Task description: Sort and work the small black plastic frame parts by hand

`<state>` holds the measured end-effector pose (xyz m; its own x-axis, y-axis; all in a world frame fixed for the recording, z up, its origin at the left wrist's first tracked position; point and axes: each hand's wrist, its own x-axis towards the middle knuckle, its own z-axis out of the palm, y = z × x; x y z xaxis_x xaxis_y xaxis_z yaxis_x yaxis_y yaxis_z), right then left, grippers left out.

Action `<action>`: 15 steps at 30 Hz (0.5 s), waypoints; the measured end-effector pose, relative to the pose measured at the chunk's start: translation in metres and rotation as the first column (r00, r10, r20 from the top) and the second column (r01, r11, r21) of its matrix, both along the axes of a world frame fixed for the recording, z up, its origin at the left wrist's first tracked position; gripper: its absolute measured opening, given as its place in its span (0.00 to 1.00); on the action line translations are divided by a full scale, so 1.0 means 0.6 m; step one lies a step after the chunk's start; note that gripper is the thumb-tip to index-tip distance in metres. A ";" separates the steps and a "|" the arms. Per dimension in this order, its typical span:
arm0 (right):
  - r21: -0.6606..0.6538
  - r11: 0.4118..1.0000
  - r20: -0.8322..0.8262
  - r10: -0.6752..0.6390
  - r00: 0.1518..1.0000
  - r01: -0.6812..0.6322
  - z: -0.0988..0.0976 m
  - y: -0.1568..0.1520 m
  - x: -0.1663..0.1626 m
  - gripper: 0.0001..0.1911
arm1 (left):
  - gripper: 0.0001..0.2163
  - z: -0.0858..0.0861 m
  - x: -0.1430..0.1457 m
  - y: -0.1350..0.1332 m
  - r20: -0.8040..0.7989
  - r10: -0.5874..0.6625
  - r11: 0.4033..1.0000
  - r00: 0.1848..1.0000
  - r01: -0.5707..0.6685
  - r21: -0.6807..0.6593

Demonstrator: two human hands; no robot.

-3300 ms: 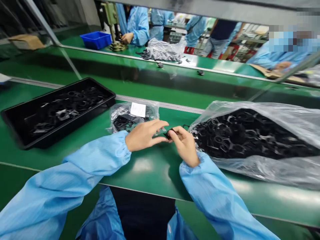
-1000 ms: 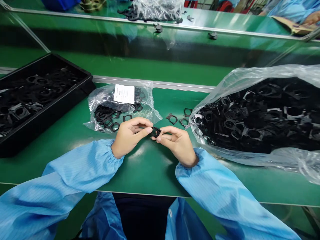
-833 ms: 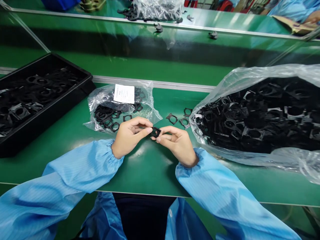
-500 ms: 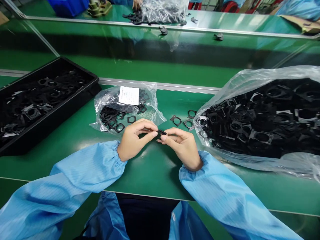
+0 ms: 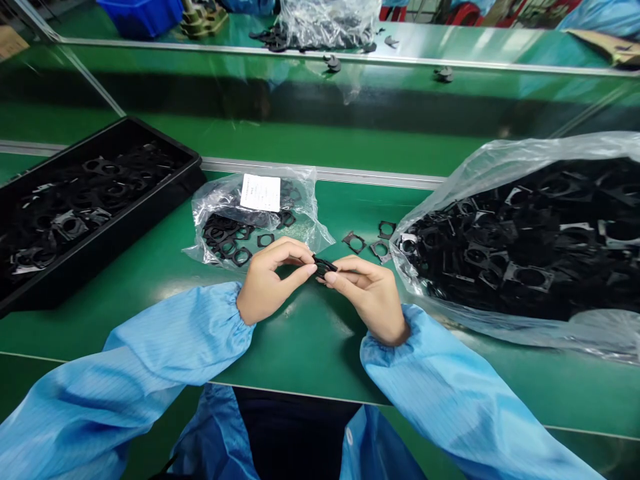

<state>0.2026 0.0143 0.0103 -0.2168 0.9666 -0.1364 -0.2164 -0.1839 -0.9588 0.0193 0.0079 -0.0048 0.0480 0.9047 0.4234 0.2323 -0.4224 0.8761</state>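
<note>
Between my hands is a small black plastic part [image 5: 325, 266], held above the green table [image 5: 290, 347]. My left hand [image 5: 274, 275] pinches its left end between thumb and fingers. At its right end, the thumb and fingers of my right hand [image 5: 371, 292] are closed on it. My fingers cover much of the part, so its full shape is hidden. Just beyond my right hand lie a few loose black frames [image 5: 355, 242] with round openings. Past my left hand rests a clear bag [image 5: 320, 230] with a white label [image 5: 261, 193] and black rings inside.
At the left stands a black bin [image 5: 165, 193] full of black frames. A large open plastic bag [image 5: 480, 157] of similar frames fills the right side. Behind a metal-edged divider is another bench with a blue bin [image 5: 143, 17] and a bag of black pieces [image 5: 327, 23].
The black part between my fingers has tilted, showing more of its face. My hands keep their hold on it. The whole view has shifted slightly.
</note>
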 end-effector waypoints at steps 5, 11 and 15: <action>-0.013 1.000 -0.026 0.012 1.000 -0.012 0.000 0.001 0.001 0.19 | 0.03 -0.001 0.000 0.000 -0.010 0.006 0.999 1.000 -0.005 0.038; 0.000 0.999 0.010 0.035 0.999 -0.035 0.000 -0.002 0.000 0.20 | 0.03 0.001 0.000 0.000 -0.022 0.010 0.998 1.000 -0.009 0.055; 0.052 0.997 0.068 0.047 0.997 -0.051 0.001 -0.002 0.000 0.21 | 0.04 -0.001 -0.001 0.001 -0.011 0.006 0.999 1.000 -0.006 0.050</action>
<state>0.2024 0.0129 0.0107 -0.2562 0.9614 -0.1005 -0.1434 -0.1407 -0.9796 0.0190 0.0084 -0.0052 0.0474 0.8826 0.4678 0.2443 -0.4643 0.8513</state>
